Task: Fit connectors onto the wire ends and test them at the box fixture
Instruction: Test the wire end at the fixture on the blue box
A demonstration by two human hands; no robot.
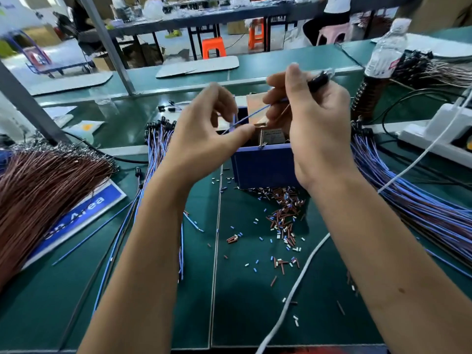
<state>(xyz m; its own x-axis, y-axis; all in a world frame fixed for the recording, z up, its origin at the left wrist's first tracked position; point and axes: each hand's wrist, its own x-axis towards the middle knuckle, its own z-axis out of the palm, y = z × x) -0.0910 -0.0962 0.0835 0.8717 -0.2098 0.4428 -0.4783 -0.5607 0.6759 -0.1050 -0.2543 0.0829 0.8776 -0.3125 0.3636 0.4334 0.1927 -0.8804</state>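
Both hands are raised over the blue box fixture (263,166) at the table's middle. My left hand (212,129) pinches the end of a thin blue wire (251,116) between thumb and forefinger. That wire runs up and right into my right hand (311,118), whose fingers are closed on it and on a black connector (319,79) that sticks out above the knuckles. A brown wire also hangs from my right hand. Part of the fixture's top is hidden behind both hands.
A brown wire bundle (46,185) lies at the left and blue wire bundles (158,146) (413,200) on both sides. Cut insulation bits (283,215) litter the green mat. A water bottle (385,49), a white device (439,134) and a white cable (301,277) sit at the right.
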